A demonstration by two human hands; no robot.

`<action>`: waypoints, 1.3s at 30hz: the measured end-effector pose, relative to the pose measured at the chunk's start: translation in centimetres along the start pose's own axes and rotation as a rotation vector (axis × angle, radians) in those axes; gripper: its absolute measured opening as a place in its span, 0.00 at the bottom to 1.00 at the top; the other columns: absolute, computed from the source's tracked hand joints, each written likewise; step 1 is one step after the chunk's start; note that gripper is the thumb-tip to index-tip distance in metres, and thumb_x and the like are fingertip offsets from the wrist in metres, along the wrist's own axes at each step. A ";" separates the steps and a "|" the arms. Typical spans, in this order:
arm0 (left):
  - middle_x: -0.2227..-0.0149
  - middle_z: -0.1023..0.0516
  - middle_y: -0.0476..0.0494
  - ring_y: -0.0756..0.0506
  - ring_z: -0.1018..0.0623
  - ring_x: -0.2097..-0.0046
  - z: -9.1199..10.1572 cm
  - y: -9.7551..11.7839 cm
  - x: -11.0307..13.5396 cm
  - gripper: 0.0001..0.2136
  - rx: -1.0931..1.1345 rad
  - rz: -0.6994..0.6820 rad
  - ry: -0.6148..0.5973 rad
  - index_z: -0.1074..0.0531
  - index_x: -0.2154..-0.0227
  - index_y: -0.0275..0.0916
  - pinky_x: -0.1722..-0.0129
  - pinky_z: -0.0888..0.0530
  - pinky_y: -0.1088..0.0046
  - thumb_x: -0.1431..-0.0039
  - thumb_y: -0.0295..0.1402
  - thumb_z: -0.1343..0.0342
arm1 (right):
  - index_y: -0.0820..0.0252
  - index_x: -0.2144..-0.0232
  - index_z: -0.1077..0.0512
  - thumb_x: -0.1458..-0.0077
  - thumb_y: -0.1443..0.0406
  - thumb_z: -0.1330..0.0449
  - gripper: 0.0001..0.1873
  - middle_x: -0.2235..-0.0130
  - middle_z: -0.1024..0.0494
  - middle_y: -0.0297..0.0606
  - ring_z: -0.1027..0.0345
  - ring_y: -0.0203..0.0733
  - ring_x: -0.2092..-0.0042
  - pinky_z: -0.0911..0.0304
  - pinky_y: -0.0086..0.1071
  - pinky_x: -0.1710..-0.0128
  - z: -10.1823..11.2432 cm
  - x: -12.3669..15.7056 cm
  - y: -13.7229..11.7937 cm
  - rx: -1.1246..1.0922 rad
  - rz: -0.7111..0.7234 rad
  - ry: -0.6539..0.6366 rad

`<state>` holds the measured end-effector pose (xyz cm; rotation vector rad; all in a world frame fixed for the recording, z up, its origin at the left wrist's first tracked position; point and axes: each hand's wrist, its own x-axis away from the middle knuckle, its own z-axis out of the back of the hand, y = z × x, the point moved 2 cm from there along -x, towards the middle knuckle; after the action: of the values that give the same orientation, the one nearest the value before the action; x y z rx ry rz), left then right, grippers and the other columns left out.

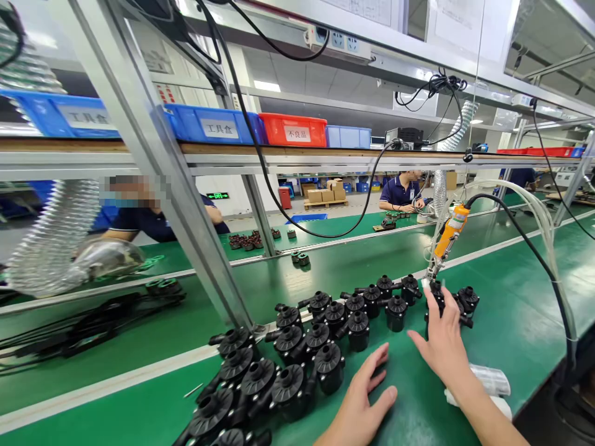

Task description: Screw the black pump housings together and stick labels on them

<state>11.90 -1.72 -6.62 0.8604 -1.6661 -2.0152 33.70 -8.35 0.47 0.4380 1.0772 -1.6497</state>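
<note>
Head — pump (pixel 437 290) at right fingers (pixel 433 313)

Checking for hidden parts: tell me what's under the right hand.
The right hand covers most of a pump; only its far edge shows, on the mat. Anything beneath the palm is hidden.

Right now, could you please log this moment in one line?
left hand: open on green mat; right hand: on black pump; orange electric screwdriver: hanging
</note>
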 end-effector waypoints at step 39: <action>0.28 0.39 0.34 0.29 0.36 0.29 1.3 1.7 0.1 0.48 0.095 0.020 -0.354 0.51 0.25 0.49 0.27 0.45 0.45 0.43 0.32 0.29 | 0.38 0.26 0.59 0.50 0.60 0.22 0.64 0.24 0.58 0.47 0.47 0.60 0.27 0.41 0.58 0.30 0.8 4.8 -0.8 -0.559 0.051 -0.492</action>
<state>10.79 -1.17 -4.87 0.5342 -1.9608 -2.1871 31.39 -11.72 -2.24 -0.2915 1.0744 -1.2431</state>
